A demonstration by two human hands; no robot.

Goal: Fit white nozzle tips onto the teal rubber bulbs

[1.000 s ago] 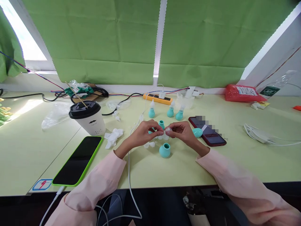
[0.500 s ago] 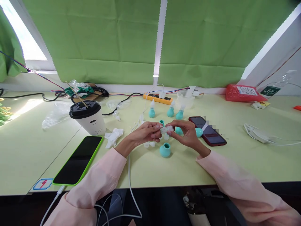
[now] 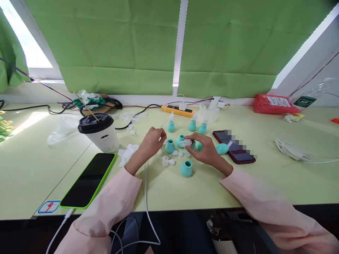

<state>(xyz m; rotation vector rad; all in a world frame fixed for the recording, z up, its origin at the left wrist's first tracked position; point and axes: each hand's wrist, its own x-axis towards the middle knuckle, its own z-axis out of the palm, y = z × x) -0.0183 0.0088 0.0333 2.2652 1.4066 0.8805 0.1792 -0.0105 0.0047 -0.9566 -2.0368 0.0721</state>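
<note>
Grasping a small clear plastic piece (image 3: pixel 185 142) between thumb and fingertips: the right hand (image 3: pixel 202 146), as I view it from my remote post, centre of the table (image 3: pixel 212 188). The piece is held raised in front of a teal bulb with an open mouth (image 3: pixel 180 137); I cannot tell whether the two touch. Left hand (image 3: pixel 155 141): fingers curled together, thumb against them, apart from the right hand; I cannot tell whether anything is pinched there. Between the hands, slightly nearer: one upright open bulb (image 3: pixel 170 146). Nearest to me: another open bulb (image 3: pixel 186 169), upright, alone. Near the left hand: loose small white parts (image 3: pixel 172 162), scattered, and a clear cup-shaped part (image 3: pixel 165 161). Far side: three teal bulbs bearing clear tips (image 3: pixel 171 126), standing upright. Right of the right hand: a teal bulb on its side (image 3: pixel 221 149), just beside a dark-red phone (image 3: pixel 237 153). Left: a lidded paper cup (image 3: pixel 104 139), a crumpled tissue (image 3: pixel 128 154), a green-cased phone (image 3: pixel 88 180). Far centre: a yellow power strip (image 3: pixel 178 111). Far right: a red package (image 3: pixel 271 104).
</note>
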